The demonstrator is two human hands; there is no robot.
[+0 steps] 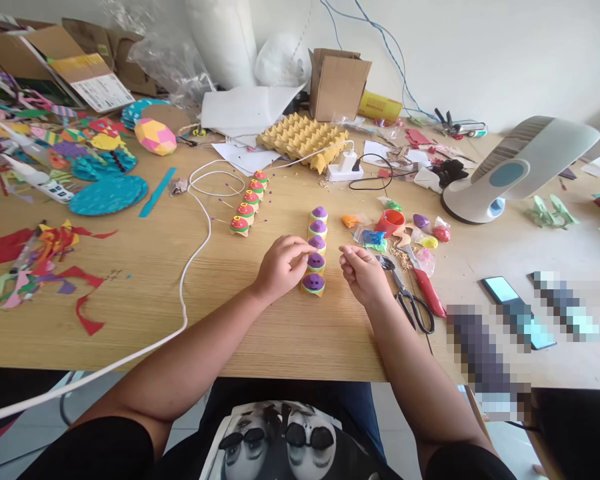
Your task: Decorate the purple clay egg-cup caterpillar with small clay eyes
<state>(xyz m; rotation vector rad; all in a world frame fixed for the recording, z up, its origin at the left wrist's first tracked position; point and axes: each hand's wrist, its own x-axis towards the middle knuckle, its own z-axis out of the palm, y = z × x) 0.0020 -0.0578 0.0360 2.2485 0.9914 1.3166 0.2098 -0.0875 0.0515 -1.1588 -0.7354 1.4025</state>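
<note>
An egg-carton caterpillar [317, 263] stands in a line running away from me, its several bumps topped with purple clay over yellow-green edges. Dark eyes and a mouth mark the nearest bump. My left hand [283, 270] is at its left side, fingers curled and thumb and fingertips against the middle bumps. Just right of it, my right hand [363, 273] is raised with thumb and forefinger pinched together; whatever is between them is too small to make out. A second egg-carton caterpillar [249, 203], red and green with yellow spots, sits farther left with thin pins scattered beside it.
Right of my hands lie scissors [411, 300], a red-handled knife [429, 291], bagged clay [373, 236] and an orange-red ring [391, 222]. A white cable [184, 293] crosses the left side. A fan [510, 170], egg tray [305, 139] and power strip [345, 172] stand farther back.
</note>
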